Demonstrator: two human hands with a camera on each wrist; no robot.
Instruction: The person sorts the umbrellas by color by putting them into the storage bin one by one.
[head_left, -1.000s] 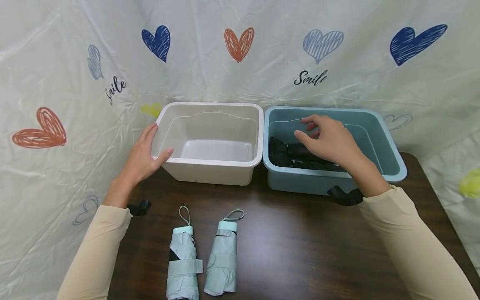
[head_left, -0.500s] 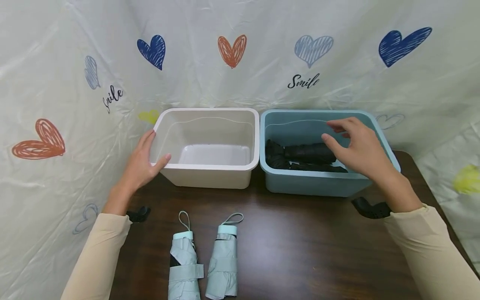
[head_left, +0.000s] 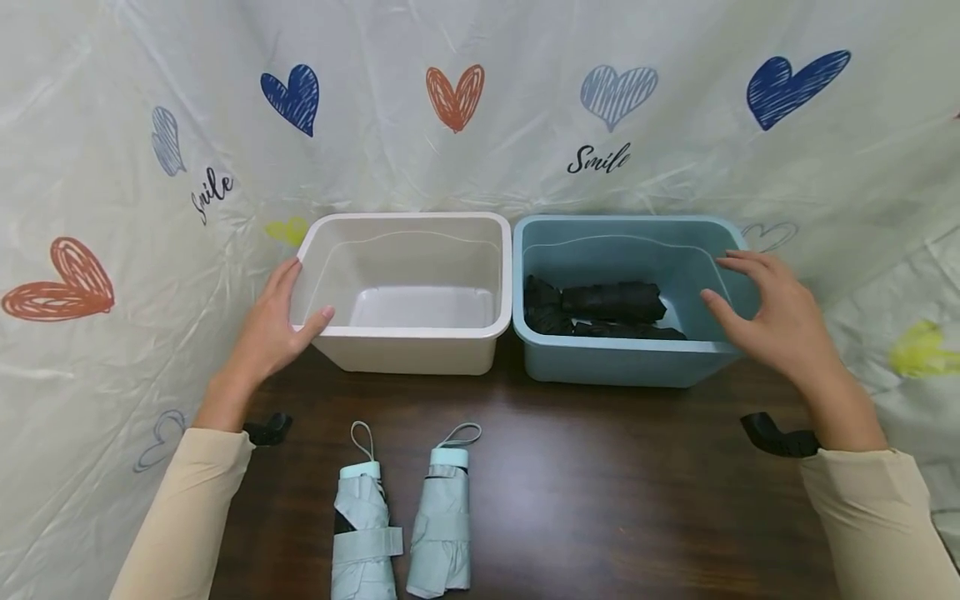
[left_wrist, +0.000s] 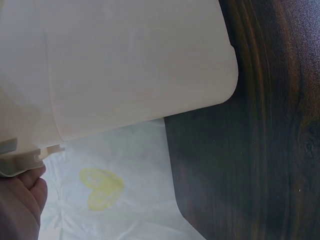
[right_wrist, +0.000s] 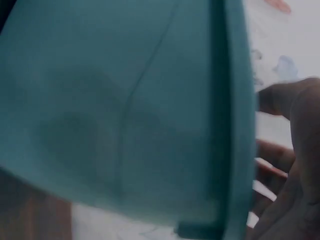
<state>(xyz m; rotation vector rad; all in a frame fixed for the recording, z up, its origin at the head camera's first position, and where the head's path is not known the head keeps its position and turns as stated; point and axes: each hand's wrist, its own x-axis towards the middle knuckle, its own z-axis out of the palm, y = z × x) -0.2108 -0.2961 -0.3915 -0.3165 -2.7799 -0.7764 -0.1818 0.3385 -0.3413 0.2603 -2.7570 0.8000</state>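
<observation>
My left hand (head_left: 267, 327) rests at the left end of a cream plastic bin (head_left: 411, 333), thumb over the front rim and fingers along the left rim. In the left wrist view, its fingers (left_wrist: 35, 182) lie at the underside of that rim. At the right end of a blue bin (head_left: 622, 358), my right hand (head_left: 780, 321) spreads its thumb and fingers above the rim, holding nothing. The right wrist view has its fingers (right_wrist: 275, 157) just outside the blue rim. Black rolled bundles (head_left: 615, 302) lie inside the blue bin. The cream bin holds nothing visible.
Two pale mint folded umbrellas, the left umbrella (head_left: 365, 533) and the right umbrella (head_left: 442, 533), lie side by side on the dark wooden table (head_left: 600, 500), wrist loops pointing away. A white curtain (head_left: 525, 108) with printed hearts hangs close behind the bins.
My right hand has moved right, from above the black bundles to the blue bin's right end, uncovering the bundles. The left hand stays at the cream bin. The head view shifts slightly.
</observation>
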